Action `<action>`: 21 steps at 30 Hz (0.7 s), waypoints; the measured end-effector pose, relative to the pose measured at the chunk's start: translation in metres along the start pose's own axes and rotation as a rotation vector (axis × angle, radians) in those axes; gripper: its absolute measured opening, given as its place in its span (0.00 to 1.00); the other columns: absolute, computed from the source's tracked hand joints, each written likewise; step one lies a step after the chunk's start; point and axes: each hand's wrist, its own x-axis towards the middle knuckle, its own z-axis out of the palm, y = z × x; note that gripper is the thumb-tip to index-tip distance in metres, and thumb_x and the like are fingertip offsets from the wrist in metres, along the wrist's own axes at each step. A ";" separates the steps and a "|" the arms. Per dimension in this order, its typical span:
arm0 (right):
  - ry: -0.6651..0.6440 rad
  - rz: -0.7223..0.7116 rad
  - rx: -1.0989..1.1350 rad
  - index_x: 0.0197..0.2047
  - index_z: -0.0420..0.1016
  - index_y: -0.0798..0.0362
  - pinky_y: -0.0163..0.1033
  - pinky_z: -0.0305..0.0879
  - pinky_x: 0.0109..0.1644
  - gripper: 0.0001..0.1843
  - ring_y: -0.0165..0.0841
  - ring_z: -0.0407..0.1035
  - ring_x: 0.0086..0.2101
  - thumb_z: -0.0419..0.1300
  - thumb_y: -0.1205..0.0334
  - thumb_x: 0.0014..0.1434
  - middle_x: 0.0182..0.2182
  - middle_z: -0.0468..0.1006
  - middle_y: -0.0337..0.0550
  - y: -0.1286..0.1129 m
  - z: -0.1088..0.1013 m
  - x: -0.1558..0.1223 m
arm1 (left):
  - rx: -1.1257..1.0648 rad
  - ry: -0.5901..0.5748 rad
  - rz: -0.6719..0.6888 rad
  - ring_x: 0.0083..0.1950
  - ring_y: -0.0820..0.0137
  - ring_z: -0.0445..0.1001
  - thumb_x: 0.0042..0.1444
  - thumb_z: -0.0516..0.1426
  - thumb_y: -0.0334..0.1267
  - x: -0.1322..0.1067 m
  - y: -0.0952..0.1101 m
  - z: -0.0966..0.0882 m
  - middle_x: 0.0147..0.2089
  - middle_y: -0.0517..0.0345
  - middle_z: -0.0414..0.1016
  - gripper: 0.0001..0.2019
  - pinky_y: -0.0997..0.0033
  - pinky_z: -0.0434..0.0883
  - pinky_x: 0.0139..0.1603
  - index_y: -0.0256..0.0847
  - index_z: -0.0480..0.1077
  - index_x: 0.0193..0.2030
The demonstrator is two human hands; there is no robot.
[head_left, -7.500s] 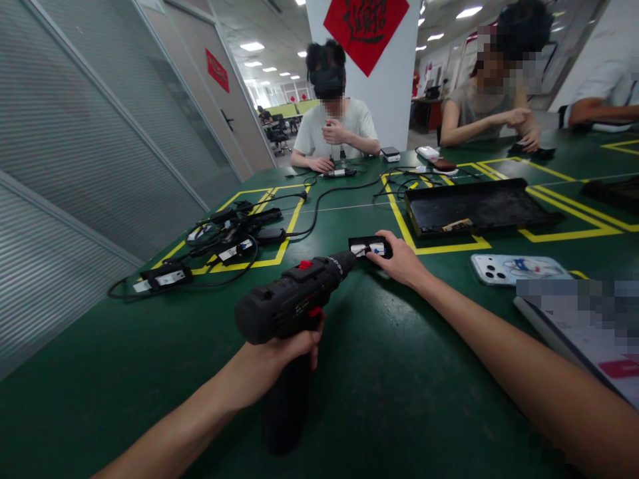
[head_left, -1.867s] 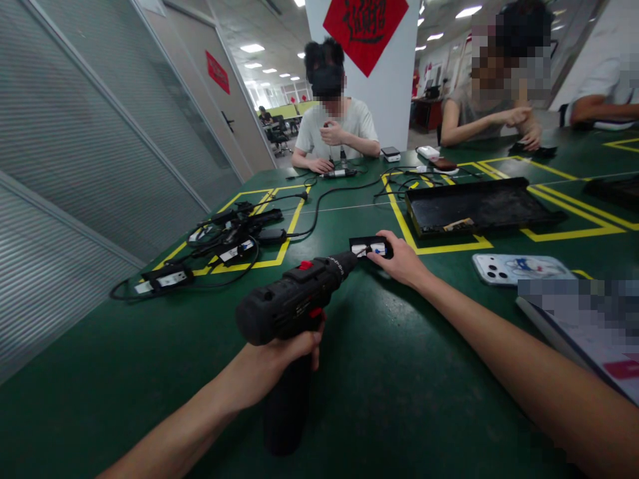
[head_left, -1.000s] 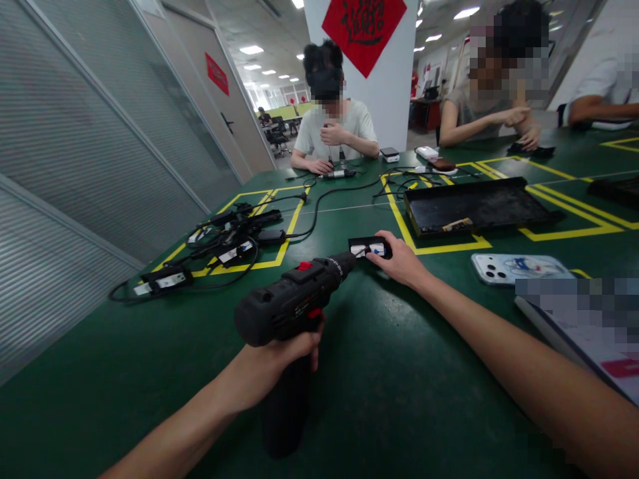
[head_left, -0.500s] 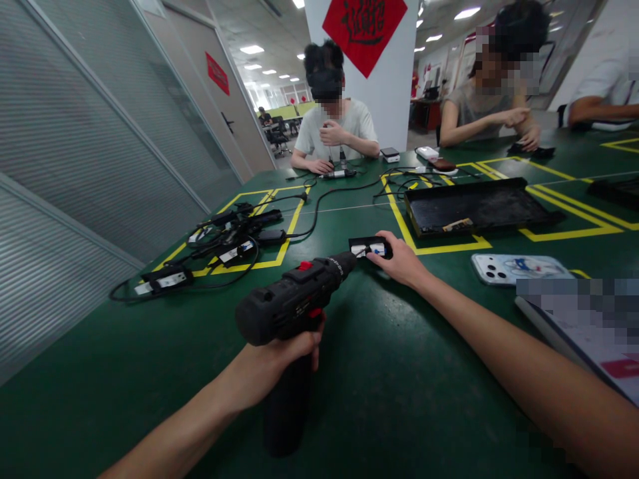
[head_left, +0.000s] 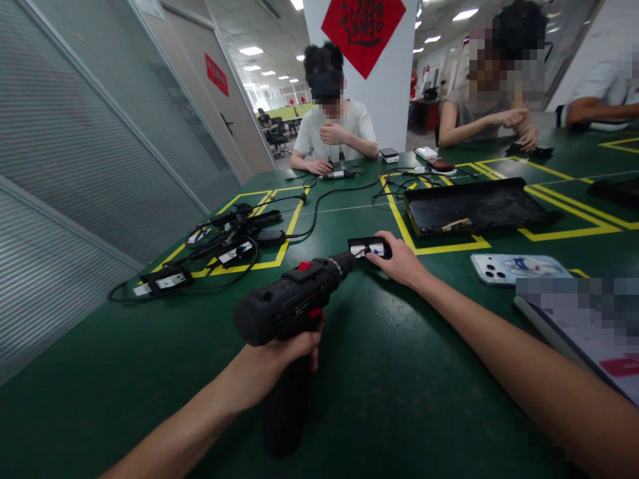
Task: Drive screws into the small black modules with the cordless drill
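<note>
My left hand (head_left: 294, 349) is wrapped round the grip of a black cordless drill (head_left: 294, 296) with red switches. The drill's chuck points forward and right, and its thin bit reaches a small black case (head_left: 367, 242) with white and blue parts inside. Whether the bit touches a screw there is too small to tell. At the case's right end, my right hand (head_left: 397, 259) grips it between thumb and fingers against the green table. Part of the case is hidden behind those fingers.
Black power adapters with cables (head_left: 239, 236) lie heaped at the left. A black tray (head_left: 474, 206) sits at the right, behind a phone (head_left: 519, 268) and a laptop-like slab (head_left: 574, 332). Across the table, a person (head_left: 334, 126) handles a tool; another person (head_left: 489, 113) works further right.
Almost nothing differs. The drill and both hands hold the same pose, with only a very slight shift of the whole view.
</note>
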 end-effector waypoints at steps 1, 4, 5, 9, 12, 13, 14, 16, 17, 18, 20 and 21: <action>-0.001 0.001 0.000 0.54 0.62 0.48 0.46 0.63 0.43 0.26 0.42 0.67 0.39 0.57 0.47 0.55 0.40 0.74 0.47 0.000 0.000 0.000 | 0.012 -0.009 -0.007 0.32 0.69 0.70 0.55 0.53 0.41 0.000 0.001 0.000 0.31 0.56 0.70 0.12 0.65 0.68 0.39 0.36 0.66 0.42; 0.000 0.001 -0.001 0.54 0.62 0.48 0.45 0.63 0.43 0.26 0.42 0.67 0.39 0.57 0.47 0.55 0.39 0.74 0.47 -0.001 -0.001 0.000 | 0.034 -0.024 -0.033 0.33 0.68 0.71 0.55 0.53 0.41 -0.001 0.005 0.000 0.31 0.56 0.71 0.12 0.65 0.68 0.40 0.36 0.66 0.42; -0.001 0.000 0.000 0.54 0.62 0.48 0.45 0.63 0.43 0.26 0.42 0.67 0.39 0.57 0.47 0.55 0.39 0.74 0.47 -0.002 -0.001 0.000 | 0.036 -0.013 -0.037 0.33 0.68 0.71 0.55 0.53 0.41 -0.001 0.006 0.000 0.31 0.56 0.71 0.12 0.65 0.68 0.40 0.36 0.67 0.42; -0.005 0.002 0.004 0.54 0.63 0.49 0.45 0.63 0.43 0.26 0.41 0.68 0.38 0.57 0.48 0.55 0.39 0.75 0.48 -0.004 -0.003 -0.001 | 0.043 0.006 -0.051 0.33 0.67 0.71 0.53 0.53 0.40 -0.002 0.011 0.002 0.31 0.56 0.71 0.12 0.64 0.68 0.39 0.36 0.67 0.42; -0.009 0.007 0.007 0.54 0.63 0.49 0.45 0.63 0.43 0.26 0.42 0.68 0.39 0.57 0.48 0.55 0.40 0.75 0.48 -0.005 -0.004 -0.001 | 0.057 -0.023 -0.050 0.33 0.67 0.71 0.54 0.52 0.40 -0.003 0.014 0.002 0.30 0.56 0.71 0.12 0.64 0.68 0.40 0.36 0.67 0.41; -0.009 0.009 0.008 0.54 0.63 0.49 0.46 0.63 0.43 0.26 0.42 0.68 0.39 0.57 0.48 0.55 0.40 0.75 0.48 -0.005 -0.004 -0.001 | 0.058 -0.025 -0.045 0.33 0.67 0.71 0.54 0.52 0.40 -0.003 0.015 0.002 0.30 0.56 0.71 0.12 0.64 0.68 0.40 0.36 0.67 0.41; -0.009 0.011 0.008 0.54 0.62 0.49 0.46 0.63 0.43 0.26 0.42 0.68 0.40 0.57 0.48 0.55 0.40 0.75 0.48 -0.004 -0.004 -0.001 | 0.057 -0.027 -0.041 0.33 0.67 0.71 0.54 0.52 0.40 -0.003 0.015 0.002 0.30 0.56 0.71 0.12 0.64 0.68 0.40 0.36 0.66 0.42; -0.010 0.015 0.008 0.55 0.62 0.48 0.46 0.63 0.43 0.26 0.42 0.68 0.40 0.57 0.47 0.55 0.41 0.75 0.48 -0.004 -0.004 -0.001 | 0.042 -0.021 -0.034 0.33 0.68 0.71 0.54 0.53 0.40 -0.002 0.014 0.002 0.31 0.55 0.71 0.12 0.65 0.68 0.39 0.36 0.66 0.42; -0.010 0.016 0.008 0.54 0.63 0.48 0.46 0.63 0.43 0.26 0.42 0.68 0.40 0.57 0.47 0.55 0.40 0.75 0.48 -0.003 -0.004 -0.001 | 0.031 -0.015 -0.030 0.32 0.68 0.71 0.54 0.53 0.40 -0.002 0.013 0.002 0.32 0.55 0.72 0.12 0.65 0.68 0.39 0.36 0.67 0.42; -0.010 0.016 0.006 0.54 0.63 0.48 0.46 0.63 0.43 0.26 0.42 0.68 0.39 0.57 0.47 0.55 0.40 0.75 0.48 -0.003 -0.003 -0.001 | 0.022 -0.011 -0.028 0.32 0.69 0.71 0.53 0.53 0.39 -0.002 0.012 0.002 0.33 0.55 0.72 0.12 0.65 0.68 0.39 0.36 0.67 0.42; -0.008 0.013 0.004 0.54 0.63 0.49 0.46 0.63 0.43 0.27 0.42 0.68 0.39 0.57 0.47 0.55 0.40 0.74 0.48 -0.002 -0.003 -0.001 | 0.015 -0.007 -0.022 0.31 0.69 0.70 0.53 0.53 0.39 -0.002 0.009 0.002 0.32 0.56 0.71 0.12 0.66 0.68 0.38 0.36 0.67 0.42; -0.007 0.012 0.003 0.54 0.63 0.49 0.46 0.63 0.43 0.27 0.42 0.68 0.39 0.57 0.47 0.55 0.40 0.74 0.48 -0.002 -0.003 -0.001 | 0.017 -0.001 -0.021 0.31 0.69 0.70 0.54 0.53 0.39 -0.001 0.007 0.002 0.31 0.56 0.71 0.12 0.66 0.68 0.38 0.36 0.67 0.42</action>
